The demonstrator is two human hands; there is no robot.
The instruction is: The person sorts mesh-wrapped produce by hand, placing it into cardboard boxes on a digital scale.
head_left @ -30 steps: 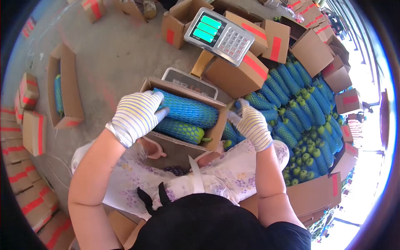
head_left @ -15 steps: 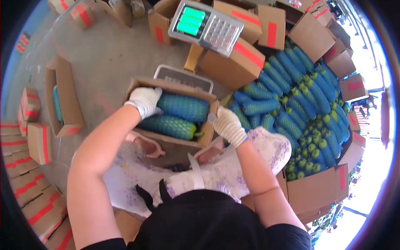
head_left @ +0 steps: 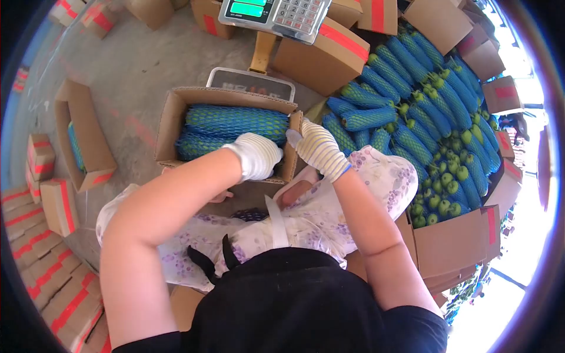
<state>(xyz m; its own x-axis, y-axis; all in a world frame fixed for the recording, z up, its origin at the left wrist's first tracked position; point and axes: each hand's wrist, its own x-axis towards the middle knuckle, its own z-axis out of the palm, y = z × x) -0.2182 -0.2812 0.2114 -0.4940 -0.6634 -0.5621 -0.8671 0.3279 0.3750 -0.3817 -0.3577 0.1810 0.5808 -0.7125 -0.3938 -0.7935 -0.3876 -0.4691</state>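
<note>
An open cardboard box (head_left: 166, 132) stands in front of me with long green gourds in blue mesh sleeves lying side by side. My left hand (head_left: 257, 156), in a white knit glove, reaches over the front wall and curls round the right end of the front gourd (head_left: 203, 144); its fingertips are partly hidden. Behind it the rear gourd (head_left: 235, 120) lies fully in the box. My right hand (head_left: 321, 146), in a striped knit glove, grips the box's right wall, its thumb at the rim. The box sits against the scale platform (head_left: 250, 82).
The scale display (head_left: 273, 16) stands on a post at the back. A pile of sleeved gourds (head_left: 424, 115) fills the right side, ringed by cartons. At left lie an open box (head_left: 88, 138) holding one sleeved gourd and stacked taped cartons (head_left: 47, 259).
My left hand has moved from the box's left end to the right end of the front gourd. The front gourd's stem no longer shows. My right hand stays at the right wall.
</note>
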